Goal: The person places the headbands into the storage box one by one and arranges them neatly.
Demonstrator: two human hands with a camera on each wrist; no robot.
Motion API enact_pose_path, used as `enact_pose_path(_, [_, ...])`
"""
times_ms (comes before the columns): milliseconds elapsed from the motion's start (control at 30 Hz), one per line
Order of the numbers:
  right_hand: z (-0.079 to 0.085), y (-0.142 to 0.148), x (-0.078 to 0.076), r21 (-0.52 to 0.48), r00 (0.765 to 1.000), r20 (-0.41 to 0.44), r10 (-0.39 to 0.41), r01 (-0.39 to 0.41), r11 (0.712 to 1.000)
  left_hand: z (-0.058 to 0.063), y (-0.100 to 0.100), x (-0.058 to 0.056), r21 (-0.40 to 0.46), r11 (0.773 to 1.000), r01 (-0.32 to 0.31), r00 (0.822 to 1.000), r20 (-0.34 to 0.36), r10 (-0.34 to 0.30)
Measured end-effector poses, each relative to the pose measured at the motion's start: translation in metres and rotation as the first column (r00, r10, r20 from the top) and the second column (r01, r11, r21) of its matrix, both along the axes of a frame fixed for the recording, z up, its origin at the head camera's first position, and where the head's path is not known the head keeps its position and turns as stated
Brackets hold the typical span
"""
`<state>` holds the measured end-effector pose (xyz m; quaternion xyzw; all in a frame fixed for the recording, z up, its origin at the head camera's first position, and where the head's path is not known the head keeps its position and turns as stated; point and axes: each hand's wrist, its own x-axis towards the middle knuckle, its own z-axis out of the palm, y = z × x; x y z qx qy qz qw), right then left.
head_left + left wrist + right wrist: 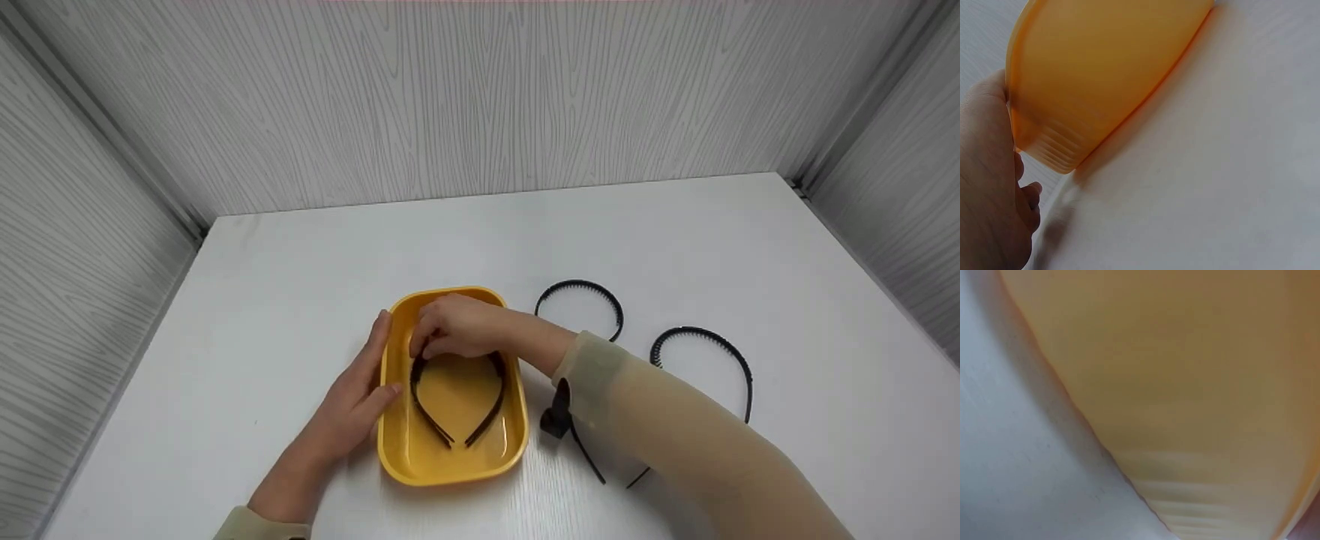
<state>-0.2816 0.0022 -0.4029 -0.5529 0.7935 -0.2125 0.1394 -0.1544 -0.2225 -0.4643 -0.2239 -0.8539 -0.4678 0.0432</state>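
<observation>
A yellow plastic box (454, 476) stands on the white table, its outer wall also filling much of both wrist views. My left hand (352, 401) holds its left side, thumb over the rim and fingers along the outside. Inside the box lie black headbands (491, 412), their doubled ends pointing toward me; overlap hides how many there are. My right hand (457, 326) reaches in over the box's right rim and pinches the curved top of the headbands. Its fingers cover that part, and only a sliver of skin shows in the right wrist view.
Right of the box lie two more black toothed headbands, a nearer-left headband (581, 283) and a farther-right headband (705, 332), both partly under the right sleeve (675, 420). Wood-grain panels (480, 97) enclose the table (300, 262) at the back and sides.
</observation>
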Motion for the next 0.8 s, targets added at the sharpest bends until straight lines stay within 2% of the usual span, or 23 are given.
enact_pose_path(500, [0.001,-0.001,0.002,0.035,0.998,0.027,-0.050,0.050,0.998,0.001,-0.001,0.000,-0.019,1.000,-0.013,1.000,0.016,0.013])
enact_pose_path(667, [0.007,0.000,0.004,0.031,0.997,0.030,-0.065,0.064,0.997,0.000,-0.001,0.000,-0.017,1.000,-0.013,1.000,0.020,0.013])
enact_pose_path(800, [0.018,0.004,0.005,0.007,0.996,0.038,-0.078,0.078,0.997,0.001,-0.001,0.000,-0.010,1.000,-0.011,1.000,0.020,0.011])
